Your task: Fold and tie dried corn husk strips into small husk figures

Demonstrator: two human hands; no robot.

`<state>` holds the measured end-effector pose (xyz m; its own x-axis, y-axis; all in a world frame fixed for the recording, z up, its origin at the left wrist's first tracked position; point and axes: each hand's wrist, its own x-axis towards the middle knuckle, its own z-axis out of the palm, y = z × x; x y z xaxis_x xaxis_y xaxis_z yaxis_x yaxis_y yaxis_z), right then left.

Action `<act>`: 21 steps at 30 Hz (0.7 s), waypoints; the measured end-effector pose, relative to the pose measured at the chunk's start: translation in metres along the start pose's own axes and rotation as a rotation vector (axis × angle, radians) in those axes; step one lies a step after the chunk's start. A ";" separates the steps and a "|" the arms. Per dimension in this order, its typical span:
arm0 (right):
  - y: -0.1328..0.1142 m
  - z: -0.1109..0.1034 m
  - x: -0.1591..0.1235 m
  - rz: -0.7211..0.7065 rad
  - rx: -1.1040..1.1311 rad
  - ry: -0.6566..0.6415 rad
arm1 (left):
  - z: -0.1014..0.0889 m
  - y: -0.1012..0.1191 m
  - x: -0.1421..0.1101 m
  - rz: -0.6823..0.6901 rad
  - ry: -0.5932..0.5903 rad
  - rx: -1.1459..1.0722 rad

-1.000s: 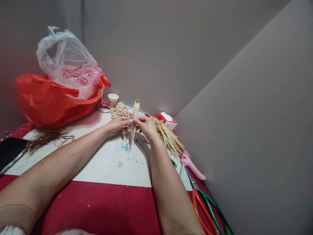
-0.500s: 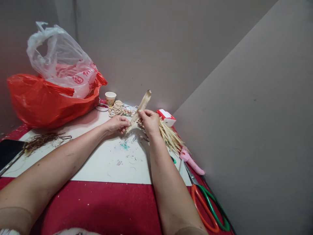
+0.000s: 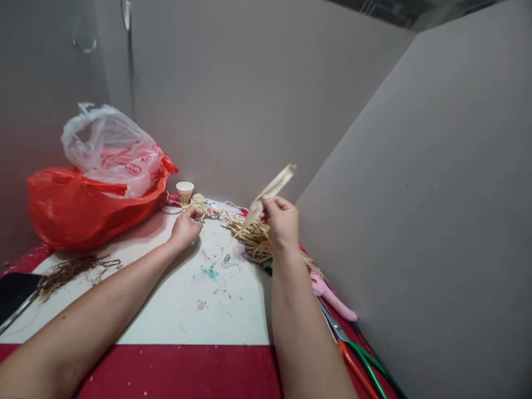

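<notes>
My right hand (image 3: 281,221) is raised above the table, fingers pinched on a long pale dried leaf strip (image 3: 272,191) that slants up to the right. Just below it lies a heap of pale straw strips (image 3: 249,235). My left hand (image 3: 185,227) rests on the white board (image 3: 166,299) with its fingers curled, close to a tangle of pale cord (image 3: 201,204); whether it grips any of the cord is hidden.
A red plastic bag (image 3: 83,213) with a clear bag (image 3: 110,147) on top sits at the back left. A small paper cup (image 3: 184,192) stands by the wall. Brown fibres (image 3: 70,269), a pink tool (image 3: 332,296) and orange-green scissors (image 3: 357,360) lie around. Grey walls close in behind and right.
My left hand has let go of the strip and moved left toward the cord. My right hand has lifted the strip up and to the right.
</notes>
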<state>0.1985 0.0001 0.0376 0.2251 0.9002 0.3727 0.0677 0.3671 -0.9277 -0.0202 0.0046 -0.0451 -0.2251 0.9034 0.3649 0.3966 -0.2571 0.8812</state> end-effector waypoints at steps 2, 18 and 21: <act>0.012 0.018 -0.006 0.096 0.009 -0.217 | -0.001 -0.001 0.000 -0.008 0.011 -0.007; 0.077 0.057 -0.032 0.290 -0.019 -0.635 | 0.000 0.007 -0.005 -0.251 -0.363 -0.443; 0.078 0.056 -0.031 0.316 -0.014 -0.635 | 0.000 0.005 -0.004 -0.256 -0.330 -0.422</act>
<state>0.1425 0.0136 -0.0451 -0.3741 0.9271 0.0220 0.1062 0.0663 -0.9921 -0.0170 0.0002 -0.0424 0.0482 0.9962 0.0720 -0.0372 -0.0702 0.9968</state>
